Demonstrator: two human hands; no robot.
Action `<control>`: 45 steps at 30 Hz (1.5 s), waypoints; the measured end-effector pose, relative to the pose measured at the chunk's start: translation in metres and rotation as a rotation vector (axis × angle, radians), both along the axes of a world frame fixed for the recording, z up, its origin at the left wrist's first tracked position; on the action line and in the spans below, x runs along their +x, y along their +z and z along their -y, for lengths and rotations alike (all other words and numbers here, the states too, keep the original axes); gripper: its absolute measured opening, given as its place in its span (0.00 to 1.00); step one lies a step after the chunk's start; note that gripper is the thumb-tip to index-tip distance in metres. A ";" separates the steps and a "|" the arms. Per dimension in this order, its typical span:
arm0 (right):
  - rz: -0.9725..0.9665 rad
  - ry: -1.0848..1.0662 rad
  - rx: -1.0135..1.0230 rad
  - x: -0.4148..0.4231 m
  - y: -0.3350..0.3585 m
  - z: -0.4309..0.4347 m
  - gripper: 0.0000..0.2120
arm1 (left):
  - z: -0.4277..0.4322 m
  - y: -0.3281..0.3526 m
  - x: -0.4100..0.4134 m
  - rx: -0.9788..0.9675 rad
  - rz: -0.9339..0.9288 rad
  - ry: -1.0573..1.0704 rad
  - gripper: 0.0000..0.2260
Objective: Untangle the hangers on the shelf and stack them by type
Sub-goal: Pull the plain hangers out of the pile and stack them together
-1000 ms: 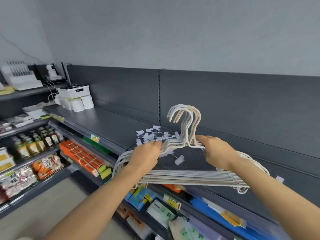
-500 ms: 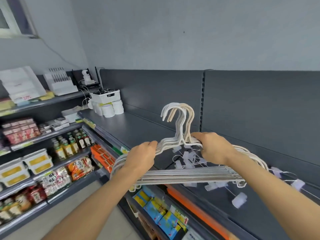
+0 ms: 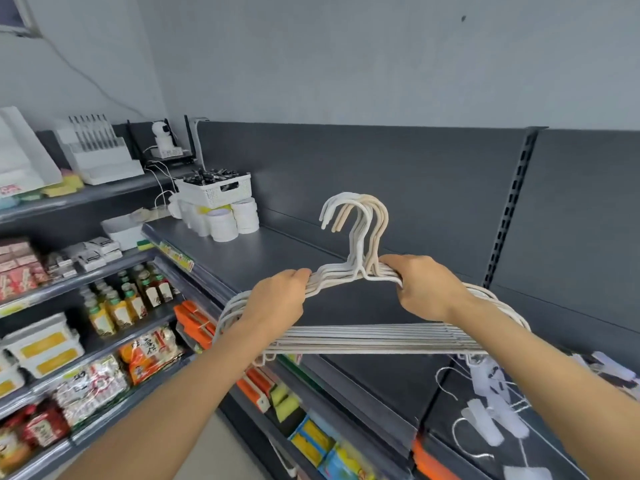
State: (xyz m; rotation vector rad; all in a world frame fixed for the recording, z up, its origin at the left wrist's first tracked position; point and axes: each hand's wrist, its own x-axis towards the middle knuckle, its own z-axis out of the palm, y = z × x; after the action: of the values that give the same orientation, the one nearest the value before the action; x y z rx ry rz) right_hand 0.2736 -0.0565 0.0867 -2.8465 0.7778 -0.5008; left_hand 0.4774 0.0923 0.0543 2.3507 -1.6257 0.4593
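A bundle of several white and cream coat hangers (image 3: 363, 337) is held in the air above the dark grey top shelf (image 3: 263, 251), hooks up and aligned. My left hand (image 3: 277, 299) grips the bundle's left shoulder. My right hand (image 3: 426, 289) grips the right shoulder just beside the hooks. Several wire hangers with white clips (image 3: 491, 414) lie loose on the shelf at the lower right, under my right forearm.
A white basket (image 3: 221, 192) of dark items sits on white tape rolls (image 3: 225, 223) at the shelf's far left end. Lower shelves to the left hold bottles (image 3: 128, 299), snack packets and boxes. The shelf's back panel (image 3: 415, 188) rises behind the hangers.
The view has swung left along the shelf, and I have carried the hanger bundle that way in both hands. The clip hangers now lie at the lower right instead of behind the bundle.
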 end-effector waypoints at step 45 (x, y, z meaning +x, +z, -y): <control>-0.058 -0.679 0.108 0.222 -0.046 0.142 0.24 | 0.300 -0.033 0.261 0.135 -0.007 -0.644 0.25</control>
State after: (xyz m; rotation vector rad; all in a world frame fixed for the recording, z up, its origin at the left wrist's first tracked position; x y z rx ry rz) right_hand 0.4953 -0.1980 0.0407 -2.4477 1.7291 -0.4269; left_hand 0.7386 -0.2082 0.0217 1.7443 -2.3225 0.2058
